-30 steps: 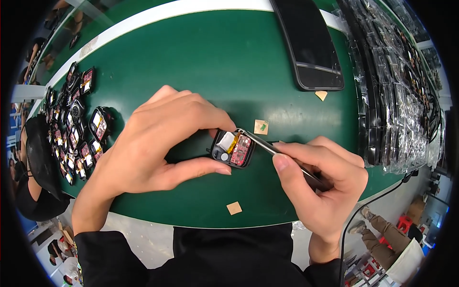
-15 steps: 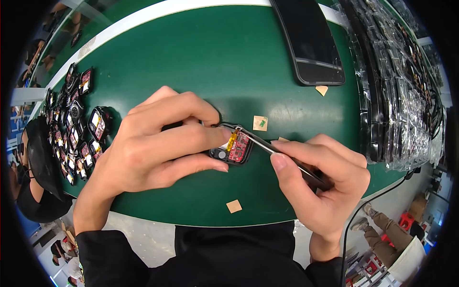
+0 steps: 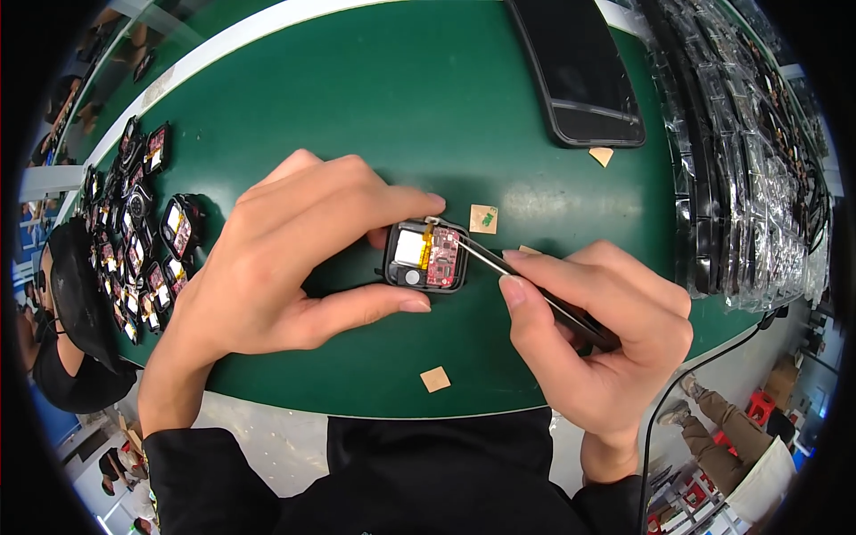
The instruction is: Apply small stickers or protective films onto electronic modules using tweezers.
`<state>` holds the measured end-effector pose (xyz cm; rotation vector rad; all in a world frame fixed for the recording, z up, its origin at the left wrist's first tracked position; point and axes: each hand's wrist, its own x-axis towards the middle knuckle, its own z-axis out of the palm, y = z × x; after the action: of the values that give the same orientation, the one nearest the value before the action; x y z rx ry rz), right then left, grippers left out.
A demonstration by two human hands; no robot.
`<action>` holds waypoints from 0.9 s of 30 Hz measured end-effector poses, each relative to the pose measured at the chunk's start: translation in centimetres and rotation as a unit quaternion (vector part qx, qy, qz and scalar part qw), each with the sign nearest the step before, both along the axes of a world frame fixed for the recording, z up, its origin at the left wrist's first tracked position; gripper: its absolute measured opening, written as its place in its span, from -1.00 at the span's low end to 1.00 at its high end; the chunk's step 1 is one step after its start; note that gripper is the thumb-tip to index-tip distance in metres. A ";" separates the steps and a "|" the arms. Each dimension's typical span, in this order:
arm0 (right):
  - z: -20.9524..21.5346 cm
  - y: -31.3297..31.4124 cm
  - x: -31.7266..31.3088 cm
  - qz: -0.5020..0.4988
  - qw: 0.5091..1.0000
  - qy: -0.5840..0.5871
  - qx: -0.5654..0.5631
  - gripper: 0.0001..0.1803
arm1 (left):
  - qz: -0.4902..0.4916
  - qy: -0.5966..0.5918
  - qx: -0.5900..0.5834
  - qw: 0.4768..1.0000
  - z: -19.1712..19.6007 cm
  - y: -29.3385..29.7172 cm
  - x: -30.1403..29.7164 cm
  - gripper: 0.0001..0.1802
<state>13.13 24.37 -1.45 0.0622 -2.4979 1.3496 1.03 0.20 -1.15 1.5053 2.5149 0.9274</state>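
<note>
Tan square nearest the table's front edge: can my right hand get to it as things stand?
Probably yes: only green tabletop shows between the right hand and the tan square. But that hand holds a slim metal tool, so it may need to set that down first.

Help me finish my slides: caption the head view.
Left hand holding an open black case, right hand guiding a slim metal tool at its red circuit board, above a green table.

No text, label or number is legible in the head view. One tan square (image 3: 484,219) on the green table top (image 3: 392,98) bears a small green mark, indistinct. Fine detail on the red circuit board (image 3: 443,259) cannot be resolved into characters.
</note>
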 end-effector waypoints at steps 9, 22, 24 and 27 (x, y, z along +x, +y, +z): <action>-0.4 -0.1 0.1 0.001 0.998 0.041 0.037 -0.69 | 0.009 -0.004 0.027 1.000 -0.3 0.0 0.1 -0.26; -1.4 -0.6 -0.4 0.018 0.990 0.114 0.075 -0.63 | 0.002 -0.040 0.017 0.999 -0.1 -0.3 -0.3 -0.23; -1.4 -0.7 -0.4 0.026 0.991 0.109 0.079 -0.63 | -0.003 -0.036 0.025 0.999 -0.3 -0.5 -0.4 -0.23; -1.3 -0.4 -0.2 0.033 0.989 0.113 0.085 -0.65 | -0.016 -0.053 0.024 0.998 -0.1 -0.4 -0.4 -0.24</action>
<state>12.93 23.94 -2.70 0.3189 -2.4283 1.0833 0.62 -0.17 -1.22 1.4623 2.4045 1.0415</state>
